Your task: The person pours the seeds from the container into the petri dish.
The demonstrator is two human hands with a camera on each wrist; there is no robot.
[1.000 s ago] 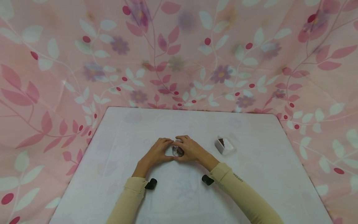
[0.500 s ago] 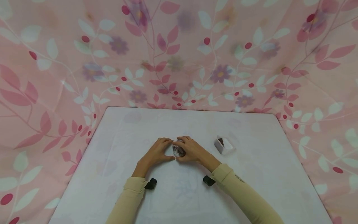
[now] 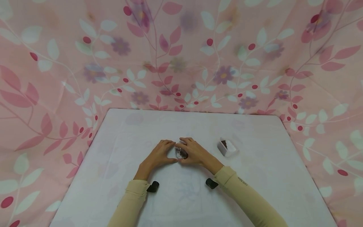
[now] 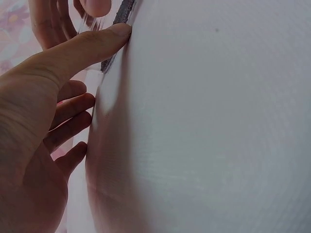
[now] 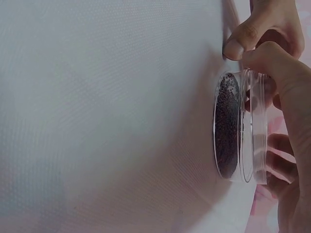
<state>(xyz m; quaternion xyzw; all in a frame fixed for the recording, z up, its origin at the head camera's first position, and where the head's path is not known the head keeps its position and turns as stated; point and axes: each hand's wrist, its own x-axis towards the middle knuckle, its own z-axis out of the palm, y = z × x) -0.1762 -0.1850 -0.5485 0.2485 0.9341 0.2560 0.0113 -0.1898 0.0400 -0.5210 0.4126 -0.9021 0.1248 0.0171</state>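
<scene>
A clear round lidded dish (image 3: pixel 181 153), like a petri dish, lies near the middle of the table with dark granules inside. My right hand (image 3: pixel 193 153) holds it from the right side, thumb at the near rim and fingers on the far side. In the right wrist view the dish (image 5: pixel 228 126) shows granules in its lower part and clear lid above. My left hand (image 3: pixel 160 153) curves along the dish's left side with relaxed fingers; its thumb (image 4: pixel 92 48) reaches to the rim. The two thumbs meet at the near edge. Whether the left fingertips touch the dish is hard to tell.
To the right stands a small clear plastic box (image 3: pixel 223 151) with brown material and something white in it. A white cloth covers the table (image 3: pixel 141 126). Black wrist devices (image 3: pixel 153 186) sit by both cuffs. A pink floral curtain (image 3: pixel 181 63) hangs behind and beside the table.
Since a second ago the dish and right hand have shifted slightly to the right. The granules look spread differently in the dish. The left hand has stayed nearly still.
</scene>
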